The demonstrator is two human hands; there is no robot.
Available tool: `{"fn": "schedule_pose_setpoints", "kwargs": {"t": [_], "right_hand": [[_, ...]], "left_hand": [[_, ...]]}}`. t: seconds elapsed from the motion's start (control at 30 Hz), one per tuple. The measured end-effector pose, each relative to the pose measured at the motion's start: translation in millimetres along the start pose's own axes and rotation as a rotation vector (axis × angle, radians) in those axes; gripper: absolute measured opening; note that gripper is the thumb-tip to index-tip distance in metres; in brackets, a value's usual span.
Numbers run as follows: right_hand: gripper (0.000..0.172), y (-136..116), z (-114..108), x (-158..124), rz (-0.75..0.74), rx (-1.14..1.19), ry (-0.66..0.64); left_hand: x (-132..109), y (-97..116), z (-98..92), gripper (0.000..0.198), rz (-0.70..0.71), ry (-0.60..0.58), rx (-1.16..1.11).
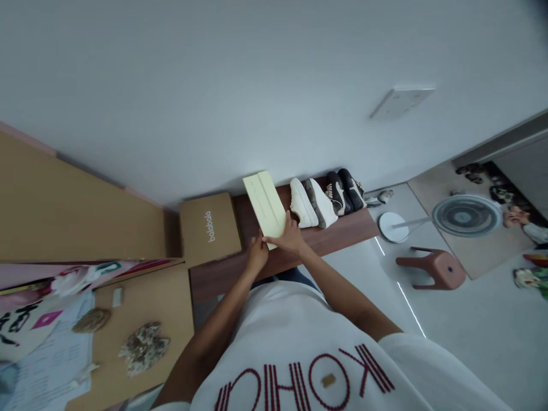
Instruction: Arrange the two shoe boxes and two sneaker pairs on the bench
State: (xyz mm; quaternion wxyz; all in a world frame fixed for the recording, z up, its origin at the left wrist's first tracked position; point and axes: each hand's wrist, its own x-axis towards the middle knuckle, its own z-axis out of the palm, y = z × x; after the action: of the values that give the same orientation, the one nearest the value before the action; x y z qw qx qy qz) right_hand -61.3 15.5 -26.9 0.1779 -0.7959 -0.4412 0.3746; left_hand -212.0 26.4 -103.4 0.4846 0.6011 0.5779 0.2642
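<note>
Yellow box (264, 200) gripped by left hand (257, 254) and right hand (291, 237), brown box (201, 225) set left of it, white shoes (305, 206) right, yellow box's near end partly hidden

A home — white sneakers (324, 206) on a wood-look ledge (346, 229), standing fan (466, 217), plastic stool (449, 269), wall plate (402, 103).

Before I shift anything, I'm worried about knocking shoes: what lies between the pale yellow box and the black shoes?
The head view shows the white shoes between the pale yellow box and the black shoes.
</note>
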Motion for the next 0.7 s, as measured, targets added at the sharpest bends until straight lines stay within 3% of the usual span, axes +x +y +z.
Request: {"fn": "schedule_pose_setpoints", "kwargs": {"t": [0.1, 0.2, 0.23, 0.27, 0.37, 0.47, 0.57, 0.7], "right_hand": [[0.160, 16.7, -11.1, -5.8, 0.063, -0.037, -0.018], [0.149, 36.4, -30.8, -3.4, 0.184, -0.020, 0.013], [0.143, 42.6, -36.4, -1.3, 0.213, -0.007, 0.039], [0.138, 48.8, -40.8, 0.7, 0.222, 0.020, 0.059], [0.121, 67.7, -45.2, 3.3, 0.157, 0.231, 0.058], [0.097, 83.0, -37.4, 3.9, 0.067, 0.492, -0.046], [0.083, 87.4, -21.4, 11.0, 0.074, 0.597, -0.104], [0.084, 82.7, -1.0, 23.8, 0.123, 0.562, -0.086]], "left_hand": [[-28.8, 0.6, 9.5, 0.057, 0.068, -0.096, 0.036], [-43.7, 8.0, 20.3, 0.061, 0.139, -0.345, -0.089], [-42.6, 10.9, 22.4, 0.060, 0.112, -0.380, -0.123], [-39.3, 13.2, 22.8, 0.060, 0.048, -0.358, -0.148], [-25.9, 13.0, 13.5, 0.063, -0.276, -0.142, -0.239], [-23.0, 1.2, -4.8, 0.061, -0.499, -0.137, -0.409], [-25.3, -10.3, -14.7, 0.058, -0.473, -0.124, -0.482], [-19.9, -11.6, -7.7, 0.067, -0.304, -0.013, -0.397]]}}
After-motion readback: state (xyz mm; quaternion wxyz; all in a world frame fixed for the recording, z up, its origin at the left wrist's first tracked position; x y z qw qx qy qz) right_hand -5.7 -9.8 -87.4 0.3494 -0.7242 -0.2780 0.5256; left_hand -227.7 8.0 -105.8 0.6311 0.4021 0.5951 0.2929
